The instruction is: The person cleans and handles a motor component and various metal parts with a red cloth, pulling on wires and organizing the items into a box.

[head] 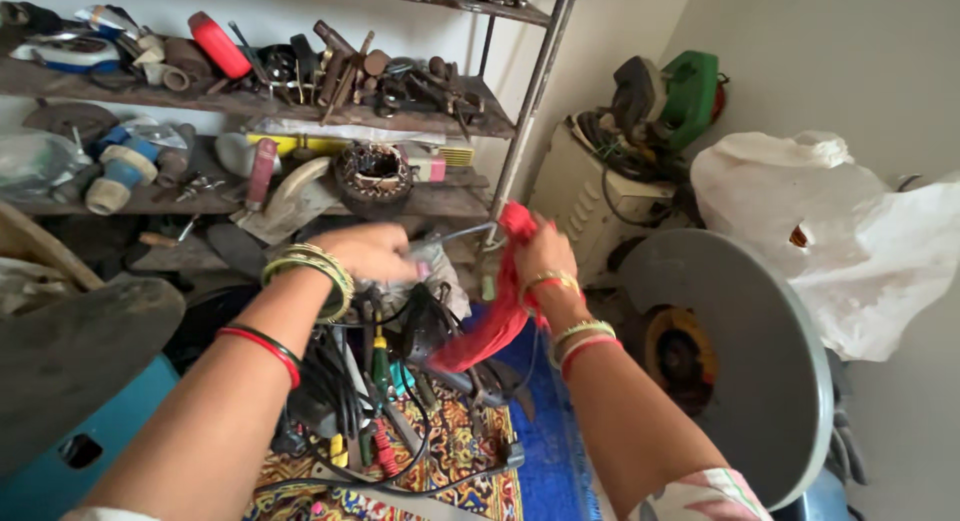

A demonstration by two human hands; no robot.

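Left hand [375, 251], centre of the frame, is closing over a crumpled clear plastic bag [435, 266]; the fingers are curling down into it. Bangles, green and gold, are sitting at that wrist, a red one further up the forearm.

Right hand [545, 253], just right of centre, is pinching a red cloth [495, 316]; soft, thin fabric, hanging in a long fold down to the lower middle. Red and pale bangles on this wrist.

Below both hands a tangle of black cables [345, 391] is spilling over screwdrivers [380, 366] with green and yellow handles. All of it is lying on a patterned mat [460, 461], orange and multicoloured, with blue fabric beside it.

Upper left: two rough wooden shelves [250, 103], dusty, are carrying rusty metal tools, a red cap-like piece, pipe fittings, and a round wound motor coil [373, 176].

Right side: a large grey metal disc [745, 351], smooth, is standing on edge. Behind it a white plastic sack [840, 241], crinkled, is bulging against the wall. A green power tool [690, 96] is resting on a white ribbed box in the upper right.
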